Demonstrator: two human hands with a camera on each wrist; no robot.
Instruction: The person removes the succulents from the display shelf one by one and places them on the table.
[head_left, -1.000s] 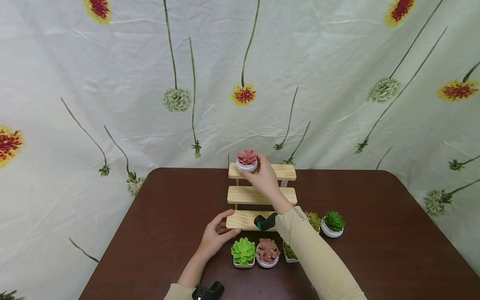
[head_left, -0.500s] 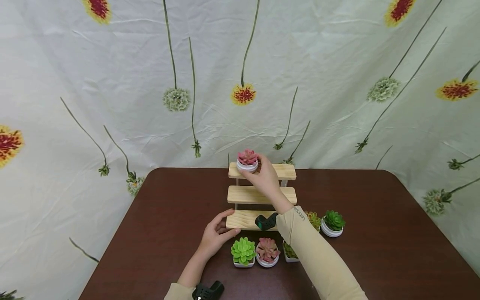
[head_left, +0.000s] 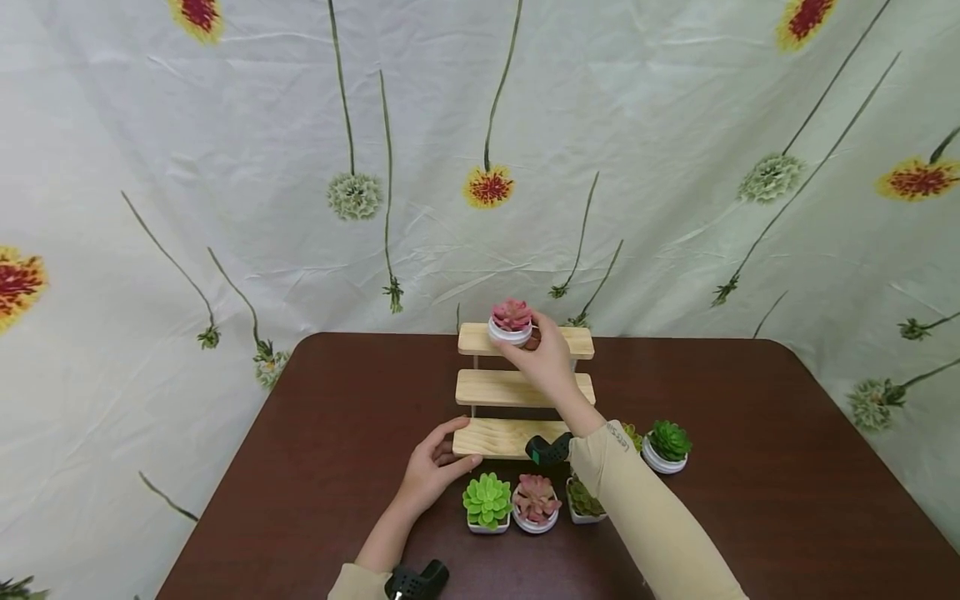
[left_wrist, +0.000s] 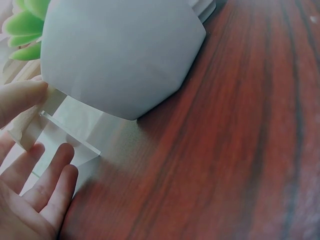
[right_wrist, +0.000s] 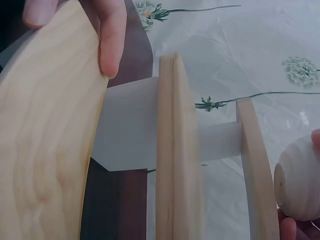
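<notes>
My right hand (head_left: 546,360) holds a pink succulent (head_left: 512,314) in a round white pot (right_wrist: 300,180) at the top tier of a wooden stepped shelf (head_left: 495,387). Part of the pot's underside shows in the right wrist view; whether it touches the board is unclear. My left hand (head_left: 433,471) grips the left end of the lowest board (right_wrist: 45,135), with the thumb at its front edge. In front of the shelf stand a bright green succulent (head_left: 487,500), a dusty-pink succulent (head_left: 536,500) and a darker green one (head_left: 585,500), which my right sleeve partly covers.
A dark green succulent (head_left: 667,442) stands right of the shelf, beside a yellowish one (head_left: 632,435) mostly hidden by the right sleeve. The brown table (head_left: 337,417) ends at a flower-printed cloth (head_left: 285,150) behind. Clear side supports (left_wrist: 70,135) carry the boards.
My right hand has shifted to the right along the top tier with the pink succulent. The left hand keeps its grip on the lowest board.
</notes>
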